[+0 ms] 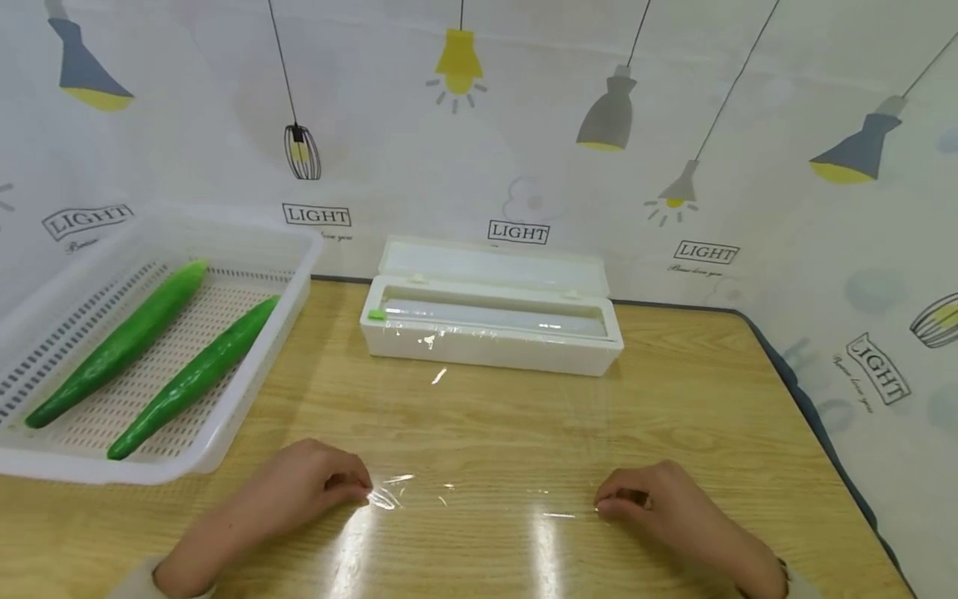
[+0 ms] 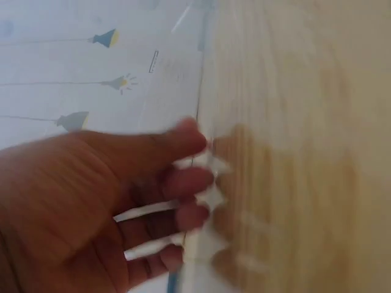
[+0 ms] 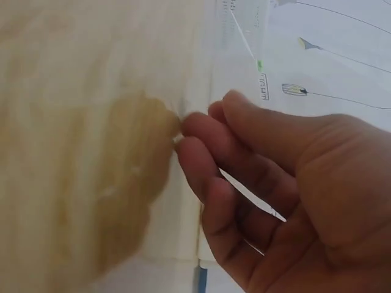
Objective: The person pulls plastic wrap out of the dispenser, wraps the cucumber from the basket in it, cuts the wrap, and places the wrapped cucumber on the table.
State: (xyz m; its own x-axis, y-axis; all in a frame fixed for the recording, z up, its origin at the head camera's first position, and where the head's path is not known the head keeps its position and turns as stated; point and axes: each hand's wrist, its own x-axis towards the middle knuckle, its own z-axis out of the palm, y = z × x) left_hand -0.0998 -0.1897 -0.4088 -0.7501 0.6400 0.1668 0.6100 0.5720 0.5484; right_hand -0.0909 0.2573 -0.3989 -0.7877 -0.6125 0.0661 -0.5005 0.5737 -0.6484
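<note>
A clear sheet of cling film (image 1: 486, 491) lies stretched over the wooden table (image 1: 711, 399), running back to the white dispenser box (image 1: 490, 324), whose lid stands open. My left hand (image 1: 322, 487) pinches the film's near left corner. My right hand (image 1: 636, 499) pinches the near right corner. In the left wrist view the fingertips (image 2: 195, 165) curl against crumpled film (image 2: 214, 195). In the right wrist view the fingertips (image 3: 195, 134) close together at the film's edge.
A white slotted tray (image 1: 254, 374) at the left holds two green cucumbers (image 1: 120, 341) (image 1: 195, 374) lying side by side. A lamp-patterned sheet (image 1: 524, 125) covers the wall behind. The table's right edge (image 1: 808, 408) slants toward me.
</note>
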